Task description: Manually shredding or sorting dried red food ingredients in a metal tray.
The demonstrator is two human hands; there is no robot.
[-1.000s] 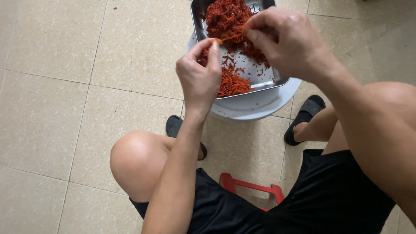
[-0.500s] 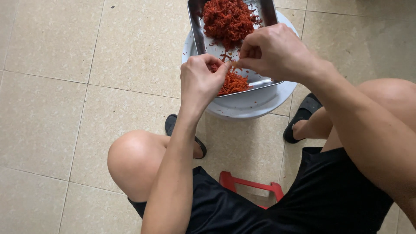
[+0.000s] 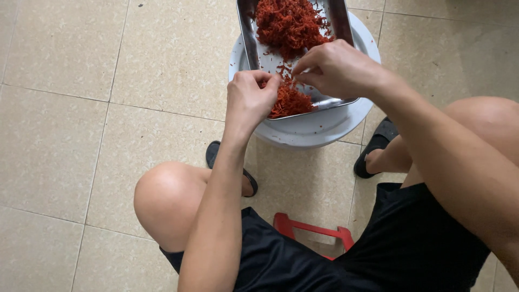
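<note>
A steel tray (image 3: 250, 40) rests on a round white basin (image 3: 319, 127) on the tiled floor. Red-orange shreds fill it in two heaps, a far heap (image 3: 289, 21) and a near heap (image 3: 289, 101). My left hand (image 3: 250, 97) hovers over the near heap with its fingertips pinched on a few shreds. My right hand (image 3: 338, 67) sits just to the right, fingers curled and pinching at the same spot between the heaps. The two hands' fingertips nearly touch.
I sit low on a red stool (image 3: 311, 230), knees spread, in black shorts. Black sandals (image 3: 378, 143) are on both feet beside the basin. Beige floor tiles stretch to the left.
The tray and basin sit lower in view than before. Both hands have come down from the far heap to the gap above the near heap, fingertips closer together.
</note>
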